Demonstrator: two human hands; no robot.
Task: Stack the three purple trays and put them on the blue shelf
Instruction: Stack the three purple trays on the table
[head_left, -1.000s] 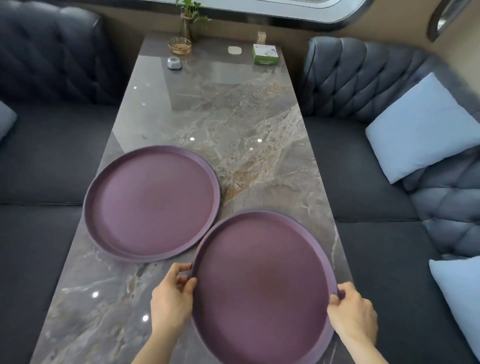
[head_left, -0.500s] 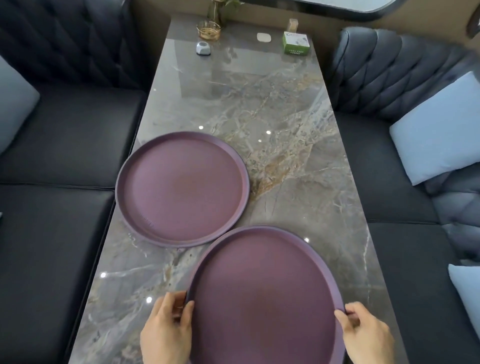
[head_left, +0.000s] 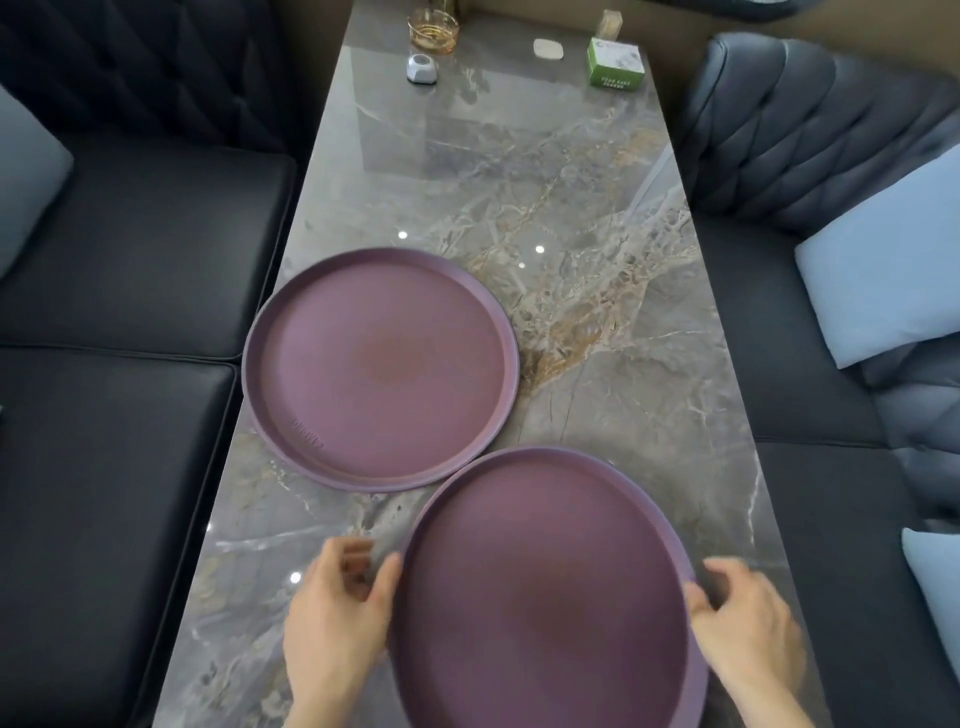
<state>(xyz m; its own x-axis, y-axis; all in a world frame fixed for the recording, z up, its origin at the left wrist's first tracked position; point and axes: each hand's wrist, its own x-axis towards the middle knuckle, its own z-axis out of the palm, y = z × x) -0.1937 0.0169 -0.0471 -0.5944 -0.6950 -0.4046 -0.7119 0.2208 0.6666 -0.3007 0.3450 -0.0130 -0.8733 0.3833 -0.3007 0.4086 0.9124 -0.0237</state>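
Both hands have loosened since half a second ago: then the fingers were curled over the rim of the near tray, now they are spread and blurred beside it. Left hand (head_left: 337, 618), at the lower left of centre, has its fingers parted and its thumb just at the left rim of the near purple tray (head_left: 545, 597); whether the thumb touches the rim I cannot tell through the blur. Right hand (head_left: 748, 623), at the lower right, is likewise loose, fingers bent over the tray's right rim without a closed grip. That tray fills the lower middle of the frame and runs off the bottom edge, lying on the marble table (head_left: 597, 291). Its far edge comes just up to the near edge of the second purple tray (head_left: 379, 369), which lies flat left of centre, its left rim reaching the table's left edge. Only these two trays are in view; whether either is more than one tray stacked I cannot tell.

At the top of the frame, on the far end of the table, stand a gold-rimmed glass (head_left: 432, 28), a small grey object (head_left: 422, 68) just below it, a flat white piece (head_left: 549, 50) and a green box (head_left: 616, 63). Dark sofa seats (head_left: 135, 249) flank the table on both sides, with a pale blue cushion (head_left: 883, 265) at the right edge
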